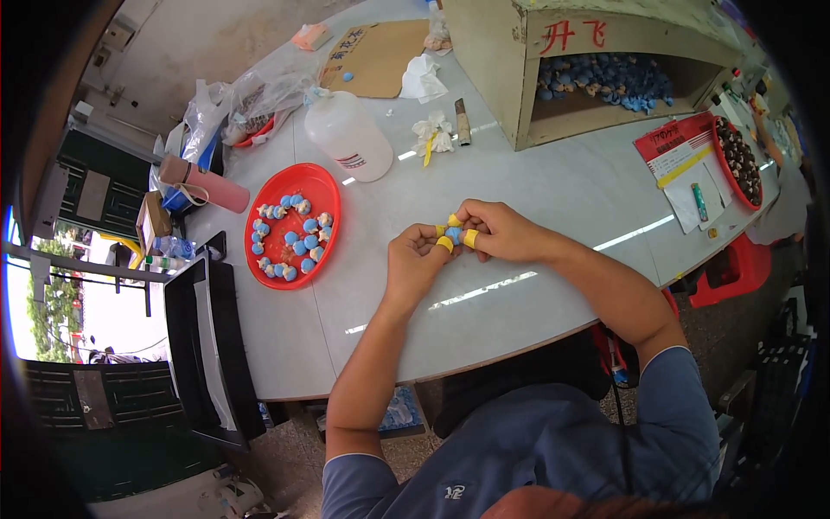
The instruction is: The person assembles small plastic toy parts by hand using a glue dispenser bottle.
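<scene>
Over the grey table, my left hand point(418, 259) and my right hand point(499, 232) meet, fingertips closed together on a small blue piece point(453, 234). Yellow covers wrap several of my thumb and finger ends. The piece is partly hidden by the fingers, and its exact kind is too small to make out. To the left of my hands, a round red tray point(338, 197) holds several small blue-and-cream figures point(309, 243), set mostly around its inner edge.
A white plastic bottle point(347, 137) and a pink flask point(204, 184) stand by the tray. A shelf box point(516, 52) full of blue pieces stands at the back right. A red basin point(724, 164) of dark and pale pieces sits far right; a black bin point(204, 346) is left.
</scene>
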Demonstrator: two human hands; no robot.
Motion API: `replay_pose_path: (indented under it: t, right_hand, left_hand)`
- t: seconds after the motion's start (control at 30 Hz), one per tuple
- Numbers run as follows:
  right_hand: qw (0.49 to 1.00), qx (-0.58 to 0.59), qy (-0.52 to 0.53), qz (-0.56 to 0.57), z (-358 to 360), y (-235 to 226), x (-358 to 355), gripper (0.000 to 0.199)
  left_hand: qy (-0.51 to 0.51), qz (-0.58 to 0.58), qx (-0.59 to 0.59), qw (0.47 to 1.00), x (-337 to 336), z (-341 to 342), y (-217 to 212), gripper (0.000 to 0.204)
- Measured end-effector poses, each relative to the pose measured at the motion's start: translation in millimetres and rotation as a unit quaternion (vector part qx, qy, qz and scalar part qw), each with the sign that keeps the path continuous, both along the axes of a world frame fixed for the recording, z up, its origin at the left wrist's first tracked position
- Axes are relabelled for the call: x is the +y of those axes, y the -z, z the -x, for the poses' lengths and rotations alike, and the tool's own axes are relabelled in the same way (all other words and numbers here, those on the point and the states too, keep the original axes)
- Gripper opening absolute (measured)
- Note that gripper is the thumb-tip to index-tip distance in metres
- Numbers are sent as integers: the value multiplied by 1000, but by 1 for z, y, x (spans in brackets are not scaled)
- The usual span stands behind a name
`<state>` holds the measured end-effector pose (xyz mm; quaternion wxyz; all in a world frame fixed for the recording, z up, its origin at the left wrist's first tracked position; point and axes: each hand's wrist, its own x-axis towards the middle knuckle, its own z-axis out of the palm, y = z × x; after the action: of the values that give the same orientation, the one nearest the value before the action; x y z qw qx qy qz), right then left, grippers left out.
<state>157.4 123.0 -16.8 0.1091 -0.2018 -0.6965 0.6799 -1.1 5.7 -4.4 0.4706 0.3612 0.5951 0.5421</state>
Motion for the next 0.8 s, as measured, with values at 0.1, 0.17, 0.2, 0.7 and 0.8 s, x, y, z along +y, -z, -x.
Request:
replay_pose_path:
  t: [0.1,0.17,0.2,0.7,0.8]
  right_hand:
    - [999,11,10,33,1,1,2,17]
    - [999,11,14,51,1,-1,2,18]
    - [998,11,14,61,2,-3,2,18]
    - [998,28,15,58,1,-5,3,22]
    - [998,26,19,56,1,-2,3,23]
  left_hand:
    - [-15,26,-45,999,1,0,-6,18]
    - [-8,45,-36,998,1,2,-8,19]
    - [-8,45,-36,998,1,3,-8,19]
    - [8,40,-64,997,1,5,-5,21]
    - [19,22,-64,998,1,6,-4,21]
